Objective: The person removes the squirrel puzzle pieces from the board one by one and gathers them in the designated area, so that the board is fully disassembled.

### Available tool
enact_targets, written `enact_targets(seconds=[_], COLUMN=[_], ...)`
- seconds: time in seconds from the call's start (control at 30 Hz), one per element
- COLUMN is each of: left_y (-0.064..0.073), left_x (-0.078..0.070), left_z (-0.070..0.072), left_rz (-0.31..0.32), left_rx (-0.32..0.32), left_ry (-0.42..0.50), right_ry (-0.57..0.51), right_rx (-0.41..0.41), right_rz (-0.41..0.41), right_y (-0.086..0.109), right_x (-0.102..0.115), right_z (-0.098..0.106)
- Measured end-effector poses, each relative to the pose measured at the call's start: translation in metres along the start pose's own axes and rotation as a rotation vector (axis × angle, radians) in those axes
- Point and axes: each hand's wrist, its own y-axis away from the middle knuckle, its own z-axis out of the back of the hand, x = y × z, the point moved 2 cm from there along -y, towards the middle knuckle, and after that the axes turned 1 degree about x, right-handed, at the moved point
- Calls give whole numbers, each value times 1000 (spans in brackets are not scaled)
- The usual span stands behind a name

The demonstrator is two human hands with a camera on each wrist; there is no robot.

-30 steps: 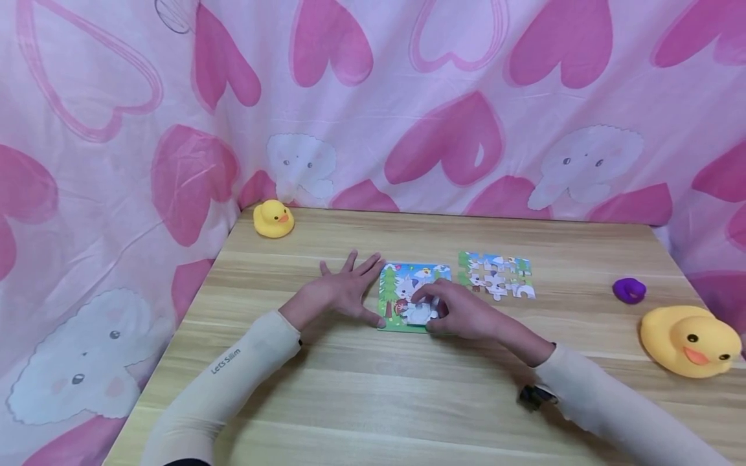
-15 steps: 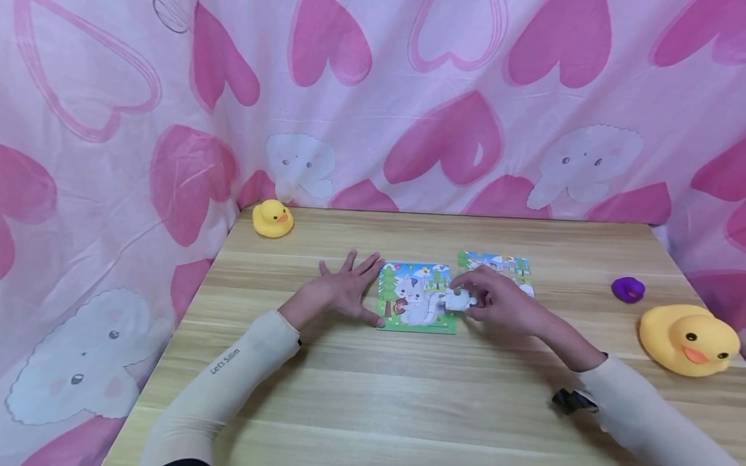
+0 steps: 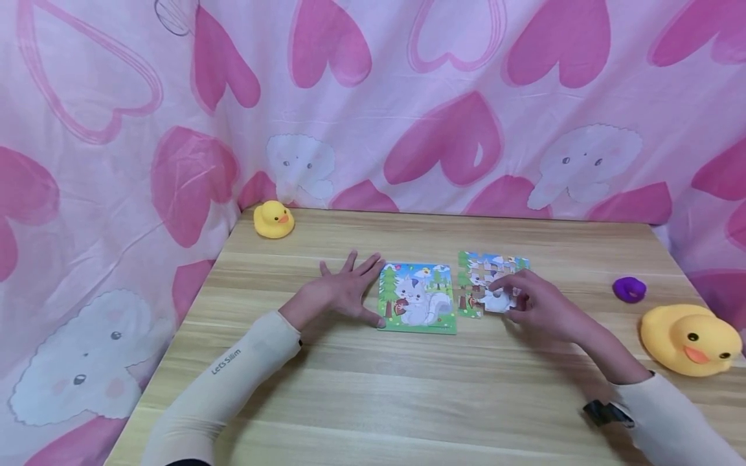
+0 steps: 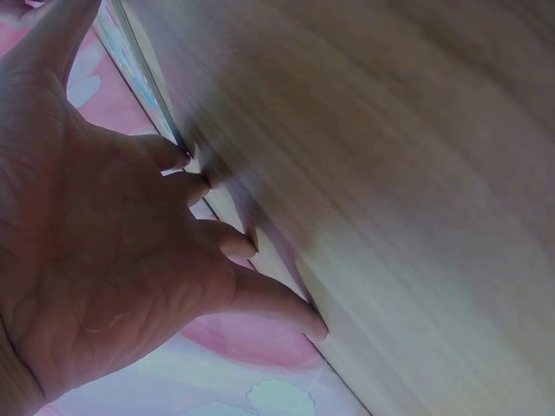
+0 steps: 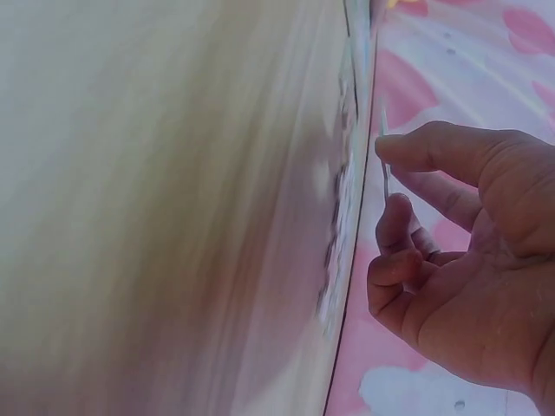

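My right hand (image 3: pixel 542 307) pinches a white jigsaw piece (image 3: pixel 498 301) over the lower part of a partly joined puzzle (image 3: pixel 471 275). In the right wrist view the piece (image 5: pixel 387 178) shows as a thin edge between thumb and fingertips. To the left lies a square picture board (image 3: pixel 422 304) of a grey-white squirrel-like animal among trees. My left hand (image 3: pixel 346 289) rests flat on the table at that board's left edge, fingers spread and thumb by its lower corner. Some puzzle pieces are hidden behind the right hand.
A small yellow duck (image 3: pixel 274 219) sits at the table's back left corner. On the right are a purple toy (image 3: pixel 629 290) and a large yellow duck (image 3: pixel 690 341). A pink heart-patterned cloth (image 3: pixel 350 129) hangs behind the wooden table (image 3: pixel 361 401).
My right hand has moved right with the white jigsaw piece, from over the picture board to the partly joined puzzle. The left hand has stayed in place.
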Motion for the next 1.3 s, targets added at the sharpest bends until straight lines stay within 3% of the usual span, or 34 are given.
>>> enact_targets(seconds=[0.37, 1.3], left_y=[0, -1], left_x=[0, 0], left_z=[0, -2], left_rz=[2, 5], left_rx=[-4, -14], left_ry=[-6, -8], right_ry=[57, 67], right_rx=[36, 106], right_rz=[16, -2], right_y=[11, -2], right_x=[-11, -13], right_z=[-1, -4])
